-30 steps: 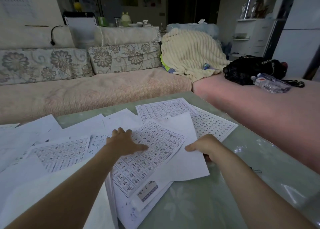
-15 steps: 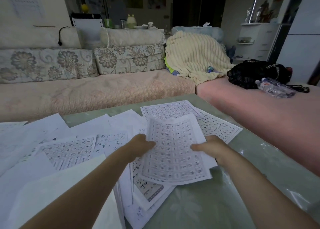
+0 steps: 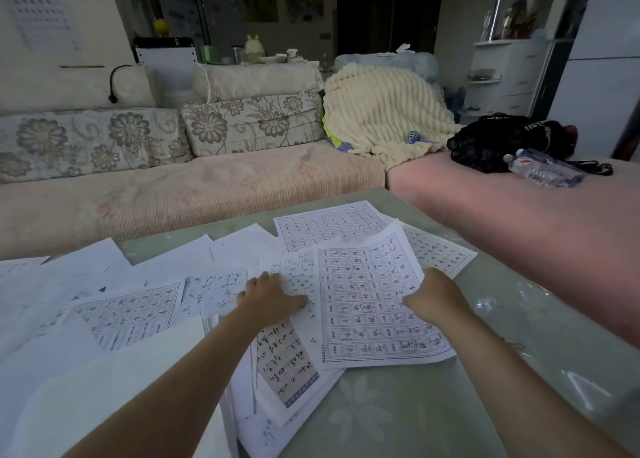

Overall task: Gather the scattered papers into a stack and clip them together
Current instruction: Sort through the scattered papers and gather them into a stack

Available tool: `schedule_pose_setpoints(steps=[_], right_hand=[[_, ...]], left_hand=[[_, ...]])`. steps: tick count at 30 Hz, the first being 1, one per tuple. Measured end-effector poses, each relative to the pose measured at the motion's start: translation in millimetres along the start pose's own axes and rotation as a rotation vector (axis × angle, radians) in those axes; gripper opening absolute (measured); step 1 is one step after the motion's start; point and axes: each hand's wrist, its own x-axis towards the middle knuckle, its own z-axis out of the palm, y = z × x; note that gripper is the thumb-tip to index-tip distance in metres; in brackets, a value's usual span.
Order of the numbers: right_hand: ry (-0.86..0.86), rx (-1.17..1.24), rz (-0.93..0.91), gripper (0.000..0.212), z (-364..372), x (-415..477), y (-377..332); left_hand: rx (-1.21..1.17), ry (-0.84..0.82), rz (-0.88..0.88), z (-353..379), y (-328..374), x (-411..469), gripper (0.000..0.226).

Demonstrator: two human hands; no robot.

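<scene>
Gridded sheet (image 3: 375, 301), lifted half a second ago, now lies lower on the table (image 3: 433, 405), right of the scattered papers (image 3: 131, 312). Right hand (image 3: 438, 296) pinches that sheet's right edge. Left hand (image 3: 272, 296) has left the sheet and presses flat, fingers spread, on papers beside it.

We have a single view, from a camera worn on the head, looking forward and down across the table (image 3: 433, 423). It sits close above both forearms, so the left hand (image 3: 268, 296) and right hand (image 3: 438, 296) fill the lower middle. Its wide angle also takes in the sofa (image 3: 207, 194) beyond the table's far edge.
</scene>
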Motion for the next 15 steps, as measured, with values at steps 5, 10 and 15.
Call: schedule_pose_setpoints(steps=[5, 10, 15], right_hand=[[-0.041, 0.042, -0.031, 0.025, 4.5, 4.1, -4.4], [-0.046, 0.011, -0.141, 0.027, 9.8, 4.6, -6.0], [-0.042, -0.064, -0.158, 0.054, 12.6, 8.5, -7.1]], left_hand=[[-0.408, 0.064, -0.061, -3.1, 10.6, 13.0, 0.081], [-0.135, 0.107, -0.039, -14.3, 12.8, 34.3, 0.063], [0.057, -0.018, -0.015, -30.3, -12.7, 59.7, 0.058]])
